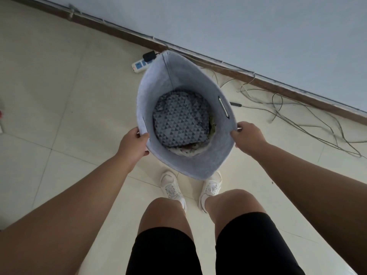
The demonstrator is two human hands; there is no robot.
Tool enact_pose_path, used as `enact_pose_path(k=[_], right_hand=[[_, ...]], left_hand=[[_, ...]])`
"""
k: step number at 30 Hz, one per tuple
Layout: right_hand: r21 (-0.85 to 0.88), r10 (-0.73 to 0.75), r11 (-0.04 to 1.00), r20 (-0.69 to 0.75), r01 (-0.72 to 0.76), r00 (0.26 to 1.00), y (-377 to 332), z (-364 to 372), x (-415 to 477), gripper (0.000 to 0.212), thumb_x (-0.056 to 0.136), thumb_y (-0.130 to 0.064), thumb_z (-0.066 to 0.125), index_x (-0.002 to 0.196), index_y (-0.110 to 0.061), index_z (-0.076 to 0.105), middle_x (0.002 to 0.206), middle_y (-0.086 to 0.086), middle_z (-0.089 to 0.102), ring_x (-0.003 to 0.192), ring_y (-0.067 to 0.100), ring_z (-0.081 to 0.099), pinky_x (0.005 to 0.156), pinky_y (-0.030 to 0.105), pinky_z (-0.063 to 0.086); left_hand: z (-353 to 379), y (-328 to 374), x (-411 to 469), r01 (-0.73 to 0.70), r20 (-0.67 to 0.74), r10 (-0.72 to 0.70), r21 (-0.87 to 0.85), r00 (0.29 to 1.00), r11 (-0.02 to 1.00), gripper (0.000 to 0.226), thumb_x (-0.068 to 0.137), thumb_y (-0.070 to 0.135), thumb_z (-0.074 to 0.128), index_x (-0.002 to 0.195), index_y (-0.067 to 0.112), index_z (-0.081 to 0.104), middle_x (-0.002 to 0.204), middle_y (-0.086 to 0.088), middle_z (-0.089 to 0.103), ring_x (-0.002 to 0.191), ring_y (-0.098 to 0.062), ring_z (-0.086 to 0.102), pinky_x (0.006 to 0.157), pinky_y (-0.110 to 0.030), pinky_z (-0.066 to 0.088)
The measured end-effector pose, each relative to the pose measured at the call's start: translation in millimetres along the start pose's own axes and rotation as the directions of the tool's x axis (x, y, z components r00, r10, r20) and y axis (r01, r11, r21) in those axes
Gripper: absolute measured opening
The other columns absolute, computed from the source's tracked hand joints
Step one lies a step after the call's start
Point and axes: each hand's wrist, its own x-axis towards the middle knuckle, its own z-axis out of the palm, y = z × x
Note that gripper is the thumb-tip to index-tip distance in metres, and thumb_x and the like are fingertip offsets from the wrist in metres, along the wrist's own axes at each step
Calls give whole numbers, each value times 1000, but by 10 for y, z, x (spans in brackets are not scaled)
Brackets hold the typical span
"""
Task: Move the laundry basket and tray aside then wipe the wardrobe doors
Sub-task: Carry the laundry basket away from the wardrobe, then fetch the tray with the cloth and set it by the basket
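A grey felt laundry basket (158,80) is seen from above, right in front of my feet. Inside lies folded cloth with a blue triangle pattern (180,122), over other laundry. My left hand (133,142) grips the basket's left rim, thumb inside. On the opposite side my right hand (248,136) grips the right rim, close to a metal-edged handle slot (223,106). I cannot tell whether the basket touches the floor. No tray or wardrobe is in view.
A white power strip (141,65) with a black adapter lies on the tiled floor behind the basket. Loose cables (297,118) sprawl to the right along the brown skirting board (218,64) and pale wall. My white shoes (171,188) stand under the basket's near edge.
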Motion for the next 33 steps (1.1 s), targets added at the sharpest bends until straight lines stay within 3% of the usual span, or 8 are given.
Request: enact_pose_path(k=[3, 5, 12, 17, 21, 25, 28, 33], right_hand=[[76, 34, 996, 45, -38, 998, -157, -219, -385, 34, 95, -30, 56, 125, -18, 65, 110, 10, 73, 96, 30, 71, 86, 44, 60], [82, 21, 996, 74, -27, 997, -284, -416, -734, 28, 95, -30, 58, 119, -18, 67, 108, 9, 74, 97, 30, 71, 91, 48, 59], [-40, -53, 997, 184, 61, 982, -933, -1203, -2219, 14, 94, -30, 52, 92, -30, 66, 87, -7, 74, 76, 17, 73, 63, 33, 61], [-189, -192, 949, 282, 251, 940, -1382, -1426, -2785, 19, 95, -22, 52, 99, -20, 70, 93, 4, 75, 81, 22, 72, 67, 37, 59], [-197, -293, 905, 351, 376, 890, -1755, -1436, -2946, 13, 96, -22, 56, 99, -25, 69, 89, 5, 76, 77, 24, 74, 58, 30, 57], [-293, -333, 812, 477, 505, 813, -1998, -1292, -2870, 17, 95, -18, 58, 87, -11, 71, 83, 10, 77, 82, 35, 73, 61, 36, 57], [-380, -332, 685, 596, 621, 731, -2228, -1129, -2820, 22, 98, -16, 56, 85, -5, 71, 84, 12, 76, 85, 34, 71, 72, 41, 60], [-457, -293, 442, 739, 772, 606, -2504, -827, -3043, 24, 100, -17, 53, 91, -2, 69, 82, 18, 74, 67, 23, 66, 58, 35, 56]], left_hand=[[-221, 193, -419, 3, -6, -4, -6, 1000, 1000, 27, 94, 36, 54, 120, 40, 61, 112, 10, 67, 103, -16, 68, 73, -36, 62], [-422, 289, -807, -26, 5, 26, -3, 1000, 1000, 16, 97, 41, 54, 111, 39, 62, 110, 6, 68, 102, -19, 69, 80, -42, 63], [-1265, 366, -2510, -66, 2, 66, -53, 998, 996, 20, 107, 35, 53, 106, 33, 73, 99, 7, 78, 94, -17, 74, 75, -35, 60], [-1590, 140, -3368, -55, -84, 43, -141, 996, 989, 23, 109, 31, 50, 107, 29, 73, 99, 4, 77, 92, -18, 73, 74, -32, 57], [-1589, -263, -3925, 11, -228, -89, -322, 970, 947, 24, 108, 30, 49, 105, 28, 73, 96, 4, 77, 90, -18, 72, 71, -31, 55], [-1206, -682, -4390, 66, -319, -253, -498, 913, 865, 25, 108, 32, 50, 100, 31, 74, 92, 5, 77, 88, -18, 72, 71, -32, 54], [-745, -937, -4740, 128, -322, -393, -611, 861, 782, 23, 107, 35, 51, 99, 35, 73, 95, 10, 77, 98, -14, 69, 84, -37, 51], [123, -1088, -5380, 103, -330, -582, -803, 744, 587, 24, 106, 38, 50, 98, 39, 72, 94, 12, 77, 101, -8, 67, 89, -39, 52]])
